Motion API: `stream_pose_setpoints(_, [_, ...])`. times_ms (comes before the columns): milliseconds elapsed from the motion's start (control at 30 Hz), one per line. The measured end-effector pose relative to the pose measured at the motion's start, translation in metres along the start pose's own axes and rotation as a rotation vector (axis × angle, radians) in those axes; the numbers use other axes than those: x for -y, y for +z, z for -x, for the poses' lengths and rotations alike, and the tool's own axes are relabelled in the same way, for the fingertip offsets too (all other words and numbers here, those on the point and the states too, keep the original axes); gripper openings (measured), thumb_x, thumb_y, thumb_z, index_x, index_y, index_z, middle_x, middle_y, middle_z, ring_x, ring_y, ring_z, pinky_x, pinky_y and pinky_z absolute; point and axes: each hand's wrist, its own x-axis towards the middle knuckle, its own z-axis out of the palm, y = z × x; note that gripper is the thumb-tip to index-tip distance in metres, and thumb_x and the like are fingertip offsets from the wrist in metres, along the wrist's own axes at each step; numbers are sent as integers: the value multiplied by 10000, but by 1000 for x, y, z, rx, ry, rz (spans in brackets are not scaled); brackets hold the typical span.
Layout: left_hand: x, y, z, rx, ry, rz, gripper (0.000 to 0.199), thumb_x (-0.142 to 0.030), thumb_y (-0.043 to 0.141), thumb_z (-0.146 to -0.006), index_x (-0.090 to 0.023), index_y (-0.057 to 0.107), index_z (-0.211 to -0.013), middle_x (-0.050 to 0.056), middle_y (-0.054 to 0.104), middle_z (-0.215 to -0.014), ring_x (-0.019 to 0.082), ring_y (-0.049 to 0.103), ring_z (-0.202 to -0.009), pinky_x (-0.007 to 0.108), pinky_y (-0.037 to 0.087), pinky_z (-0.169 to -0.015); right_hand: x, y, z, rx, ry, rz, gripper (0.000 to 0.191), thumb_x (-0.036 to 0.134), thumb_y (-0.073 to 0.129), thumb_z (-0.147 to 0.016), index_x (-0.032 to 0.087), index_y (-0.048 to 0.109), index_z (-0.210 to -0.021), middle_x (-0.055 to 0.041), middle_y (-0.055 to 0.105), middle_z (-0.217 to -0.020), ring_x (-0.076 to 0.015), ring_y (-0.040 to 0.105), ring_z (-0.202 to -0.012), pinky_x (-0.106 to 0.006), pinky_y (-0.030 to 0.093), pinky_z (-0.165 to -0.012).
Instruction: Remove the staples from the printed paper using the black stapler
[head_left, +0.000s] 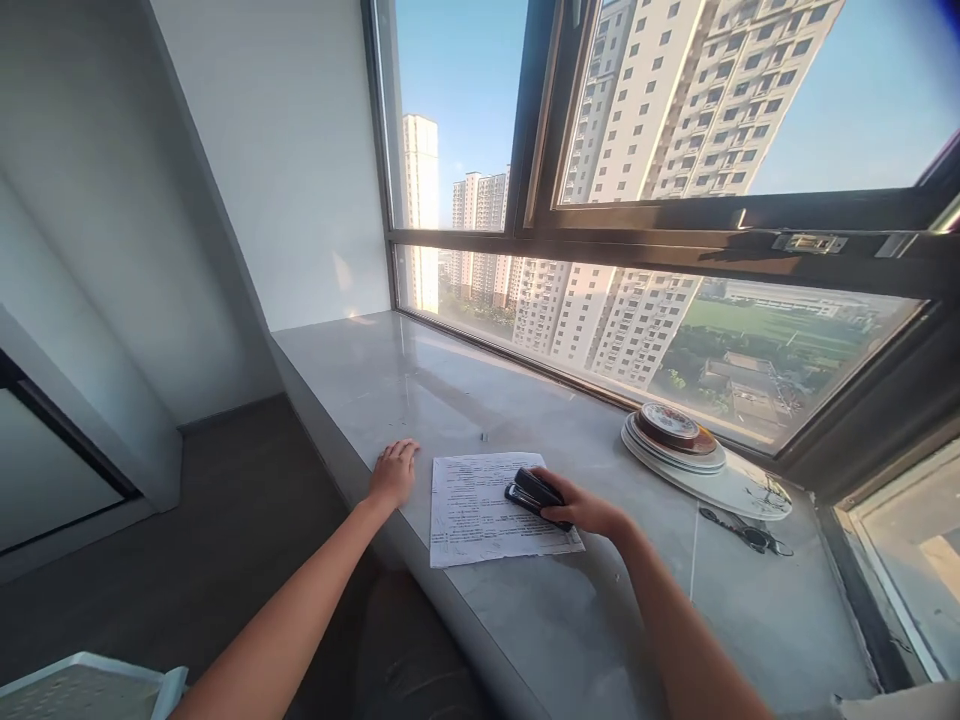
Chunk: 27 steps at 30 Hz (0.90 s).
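1. On my feed, the right hand (570, 500) is curled around the rear end of a black stapler (534, 487), thumb along the near side and fingers over the far side.
2. I see the stapler over the right part of a printed sheet (472, 512), its front end pointing left and its upper arm tilted away from the base. I cannot tell whether the base rests on the paper or is held slightly above it.
3. The left hand (394, 472) lies palm down near the sheet's left edge, fingers extended and a little bent. I see nothing in its grasp, though its underside is hidden from me.
4. The sheet lies on a grey windowsill (352, 375), close to the front edge. Just beyond its far edge I make out a tiny dark piece (484, 437), too small to name.
5. Farther right, by the window, I have a stack of round plates (670, 437), a patterned one on top. It sits on the left part of a pale oval plate (739, 490).
6. Near the oval plate lies a dark looped object (756, 538), not clear enough for me to identify.
7. Past the brown window frame (465, 240), I see tall buildings (637, 130) under blue sky.
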Motion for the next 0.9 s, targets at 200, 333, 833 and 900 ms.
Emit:
stream_pose_setpoints(200, [2, 13, 2, -28, -48, -41, 360, -69, 437, -912, -239, 637, -1158, 110, 642, -1238, 288, 561, -1173, 440, 411, -1014, -13, -36, 41, -147, 114, -61, 607, 645, 423, -965, 292, 523, -1448, -111, 597, -1367, -300, 599, -1189, -444, 514, -974])
stream_pose_setpoints(333, [1, 12, 4, -38, -46, -60, 349, -86, 441, -920, -256, 632, -1157, 98, 642, -1201, 282, 554, -1157, 424, 400, -1008, -14, -60, 10, -477, -39, 121, 565, 653, 379, -978, 257, 617, -1303, -120, 647, -1172, -259, 628, -960, -408, 544, -804])
stream_pose_setpoints(833, [5, 16, 5, -50, -65, -95, 352, -104, 447, -923, -282, 628, -1165, 73, 640, -1190, 280, 560, -1131, 404, 412, -963, -38, 18, -115, -74, -385, 647, 528, 490, 426, -1020, 254, 426, -1492, -155, 417, -1532, -334, 400, -1390, -572, 360, -1144])
stream_pose_setpoints(900, [4, 14, 5, -49, -54, -96, 348, -100, 441, -925, -278, 626, -1160, 72, 642, -1190, 282, 564, -1121, 408, 415, -951, -36, 26, -133, -24, -366, 668, 581, 515, 402, -1025, 251, 366, -1542, -130, 306, -1623, -330, 282, -1487, -577, 279, -1198])
